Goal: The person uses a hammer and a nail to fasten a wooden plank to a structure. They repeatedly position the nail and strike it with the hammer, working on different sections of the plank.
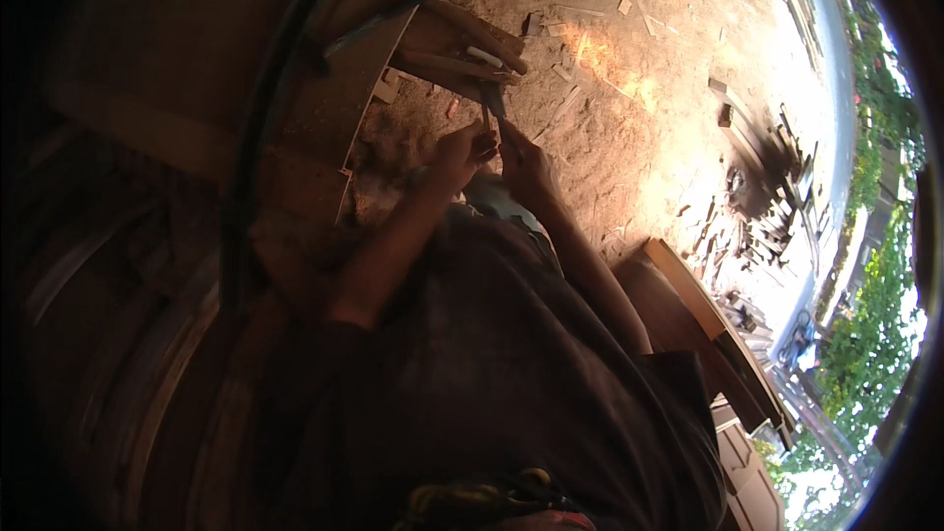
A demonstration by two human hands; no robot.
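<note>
My left hand (458,157) is closed, its fingers around a thin dark strip (485,114) that points away from me. Close beside it, my right hand (527,167) is wrapped round a dark, flat, narrow tool (495,100). Shade hides what kind of tool it is. The strip and the tool lie side by side, and I cannot tell whether they touch. Just past their far ends are several wooden pieces (462,64), with a small pale stick (485,57) among them. Pale grey-blue cloth (501,205) shows below my hands.
A large wooden panel (324,113) fills the left, with a dark long-handled tool (388,18) on it and a curved dark bar (261,138) crossing it. Wood scraps litter the dirt floor (590,118). Boards (703,320) lean at my right; a wood heap (772,206) lies beyond.
</note>
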